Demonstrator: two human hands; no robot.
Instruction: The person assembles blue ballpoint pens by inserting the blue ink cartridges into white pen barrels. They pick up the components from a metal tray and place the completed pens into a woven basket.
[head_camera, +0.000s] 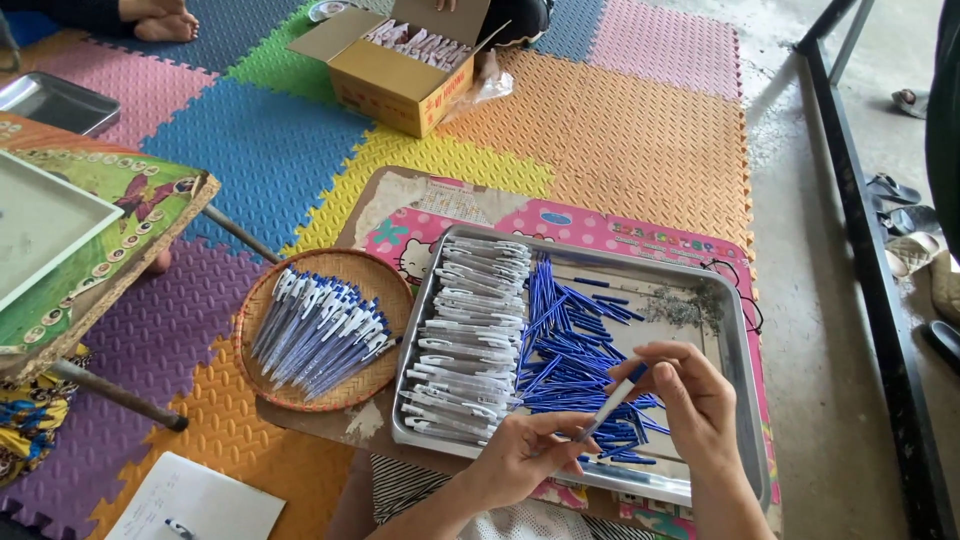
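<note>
Over a shiny metal tray (745, 330), two hands meet on one pen (610, 405). Fingers of the left hand (520, 455) pinch its lower end, and fingers of the right hand (690, 395) pinch the blue top, so it looks like the two parts are being pushed together. Inside the tray lie a long stack of white pen bodies (470, 335) and a heap of thin blue refills (570, 350) (too many to count), both close so they are easy to grab. One round woven basket (385, 275) just beside the tray holds the finished pens (320, 335). One open cardboard box (385, 80) sits well apart on the bright foam mats (620, 130).
</note>
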